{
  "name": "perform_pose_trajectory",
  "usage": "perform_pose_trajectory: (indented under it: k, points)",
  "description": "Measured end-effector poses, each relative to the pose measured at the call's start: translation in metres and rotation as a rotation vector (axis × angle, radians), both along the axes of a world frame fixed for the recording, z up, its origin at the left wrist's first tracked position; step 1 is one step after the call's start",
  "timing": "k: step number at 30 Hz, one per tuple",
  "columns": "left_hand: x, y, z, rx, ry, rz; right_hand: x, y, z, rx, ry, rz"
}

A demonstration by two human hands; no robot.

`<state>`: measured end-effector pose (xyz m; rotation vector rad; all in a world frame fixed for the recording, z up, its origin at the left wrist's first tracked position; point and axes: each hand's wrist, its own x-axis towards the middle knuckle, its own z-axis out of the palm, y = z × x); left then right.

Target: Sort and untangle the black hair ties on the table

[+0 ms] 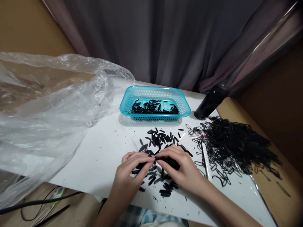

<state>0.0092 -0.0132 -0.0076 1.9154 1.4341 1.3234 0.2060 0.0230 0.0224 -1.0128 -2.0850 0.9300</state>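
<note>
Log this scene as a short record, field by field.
Left hand: fingertips pinching a small black piece
Right hand: fingertips meeting the left's, on the same piece
Beneath and around hands: loose black strips
Beyond hands: blue basket, more strips inside
Right side: tangled black loops, black cylinder
Left side: clear plastic sheeting

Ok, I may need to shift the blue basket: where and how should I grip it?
Probably by the rim at both short ends, coming from left and right: it flares outward, giving an edge to grip. The blue basket sits upright, open, with black pieces inside, so an even lift seems safest.
</note>
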Motion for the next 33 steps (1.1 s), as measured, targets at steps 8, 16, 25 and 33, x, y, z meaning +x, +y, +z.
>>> perform_pose_trajectory:
  k: [8,16,25,33]
  points:
    - [0.002,-0.004,0.005,-0.177,-0.177,0.019,-0.001,0.0,-0.001,-0.07,0.077,-0.025]
    - [0.005,-0.009,0.003,-0.22,-0.254,-0.037,0.0,-0.002,0.002,0.15,-0.036,0.061]
    - [0.011,-0.007,0.002,-0.074,0.033,-0.086,-0.005,-0.006,-0.006,0.473,-0.265,0.03]
    - [0.008,-0.011,0.01,-0.075,0.016,-0.145,-0.004,-0.006,0.002,-0.163,0.099,0.101]
